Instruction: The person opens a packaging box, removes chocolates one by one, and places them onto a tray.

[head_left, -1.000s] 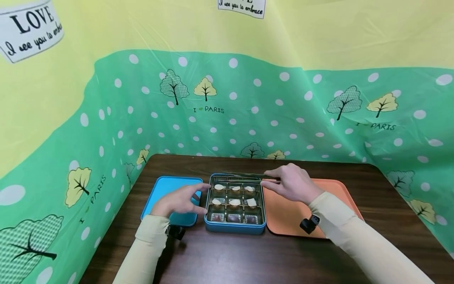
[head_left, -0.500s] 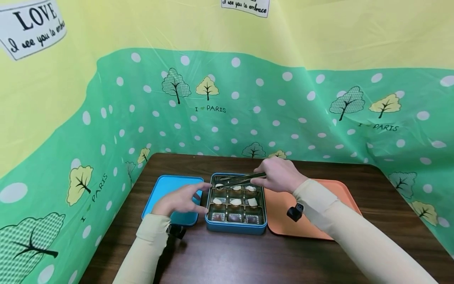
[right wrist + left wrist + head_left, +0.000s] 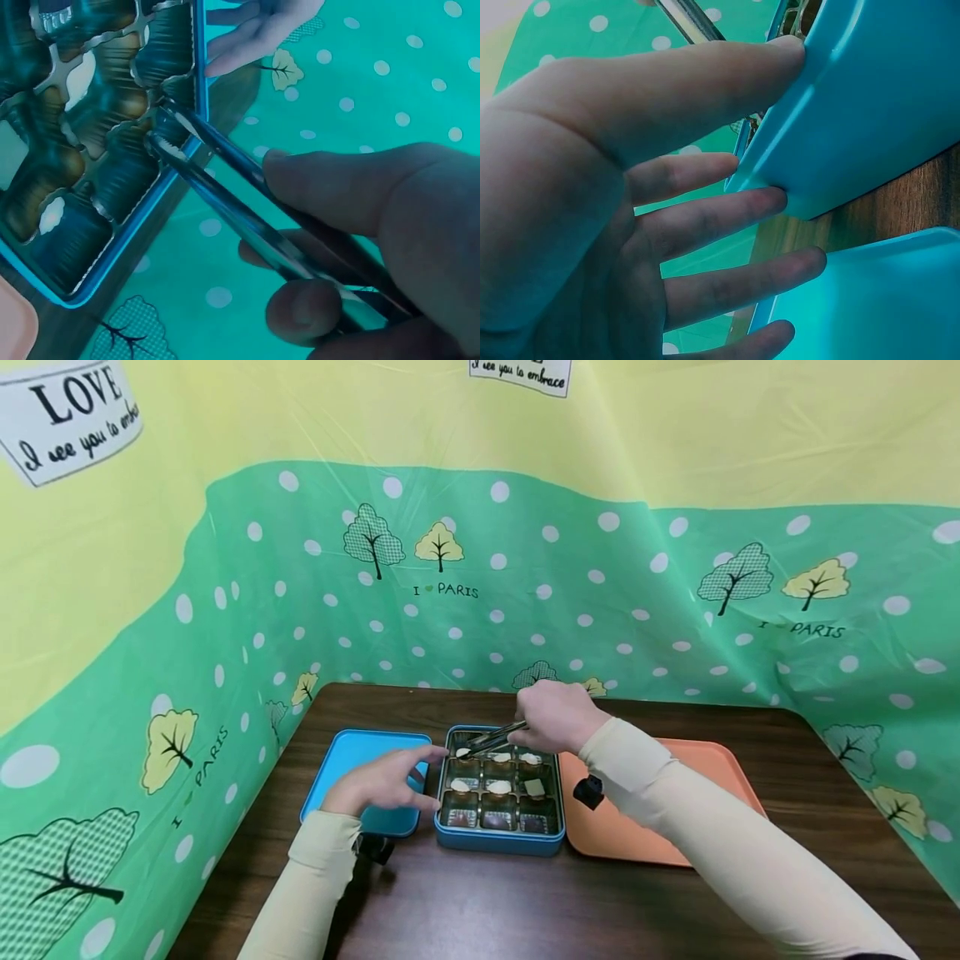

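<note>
A blue box (image 3: pixel 498 842) stands on the table, with a gold-brown divided insert inside. Small white pieces (image 3: pixel 498 787) sit in its back and middle rows; one piece (image 3: pixel 535 787) at the right is square. The front row shows dark bottoms with pale markings. My right hand (image 3: pixel 558 717) grips metal tongs (image 3: pixel 232 214) between thumb and fingers. Their serrated tips reach down into the back left compartment, slightly apart, close by the white piece there. My left hand (image 3: pixel 382 783) rests at the box's left side, fingers extended, the thumb tip at the rim in the left wrist view.
A flat blue tray (image 3: pixel 367 743) lies left of the box, partly under my left hand. An orange tray (image 3: pixel 607 827) lies to the right, beneath my right forearm. The dark wooden table (image 3: pixel 480 910) ends at a green and yellow cloth (image 3: pixel 480 635) behind.
My right hand has moved left and the tongs have swung from level above the back row to slanting down into the back left compartment. My left hand keeps its place at the box.
</note>
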A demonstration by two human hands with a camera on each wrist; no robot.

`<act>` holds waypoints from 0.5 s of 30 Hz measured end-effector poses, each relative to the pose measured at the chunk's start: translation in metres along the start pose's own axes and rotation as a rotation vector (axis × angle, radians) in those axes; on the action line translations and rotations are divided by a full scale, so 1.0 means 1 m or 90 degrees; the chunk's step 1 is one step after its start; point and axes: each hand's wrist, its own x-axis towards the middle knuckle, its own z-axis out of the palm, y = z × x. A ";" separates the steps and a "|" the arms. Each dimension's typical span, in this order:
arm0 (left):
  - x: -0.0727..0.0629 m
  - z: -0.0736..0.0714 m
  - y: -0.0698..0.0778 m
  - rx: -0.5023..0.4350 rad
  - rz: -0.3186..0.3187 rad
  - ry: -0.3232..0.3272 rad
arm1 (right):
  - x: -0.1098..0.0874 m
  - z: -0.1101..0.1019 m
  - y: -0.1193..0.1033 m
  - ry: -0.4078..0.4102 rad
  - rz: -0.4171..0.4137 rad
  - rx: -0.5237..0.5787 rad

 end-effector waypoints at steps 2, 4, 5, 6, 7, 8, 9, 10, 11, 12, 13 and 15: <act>0.000 0.000 0.000 0.001 0.002 0.000 | 0.002 0.000 -0.004 0.000 0.007 -0.021; 0.000 0.000 0.000 0.002 0.002 0.001 | 0.004 0.001 -0.007 0.001 0.013 -0.039; 0.000 0.000 0.001 0.001 0.001 0.002 | 0.005 0.001 -0.008 0.001 0.014 -0.046; 0.000 0.000 0.001 0.000 0.000 0.002 | 0.005 0.001 -0.008 0.001 0.016 -0.050; 0.000 0.000 0.001 -0.001 -0.001 0.002 | 0.006 0.001 -0.009 -0.001 0.020 -0.054; 0.000 0.000 0.001 -0.001 -0.002 0.002 | 0.007 0.001 -0.010 -0.003 0.025 -0.057; 0.000 0.000 0.001 -0.002 -0.004 0.002 | 0.007 0.001 -0.011 -0.004 0.029 -0.058; 0.000 0.001 0.001 -0.002 -0.005 0.002 | 0.008 0.000 -0.011 -0.005 0.033 -0.058; 0.000 0.001 0.002 -0.001 -0.006 0.001 | 0.008 0.000 -0.012 -0.005 0.034 -0.061; 0.000 0.001 0.002 0.000 -0.007 0.001 | 0.008 0.000 -0.012 -0.004 0.037 -0.062; 0.000 0.001 0.002 0.001 -0.008 0.000 | 0.008 0.000 -0.013 -0.003 0.039 -0.065; 0.001 0.001 0.003 0.006 -0.010 -0.001 | 0.009 0.000 -0.013 0.002 0.041 -0.067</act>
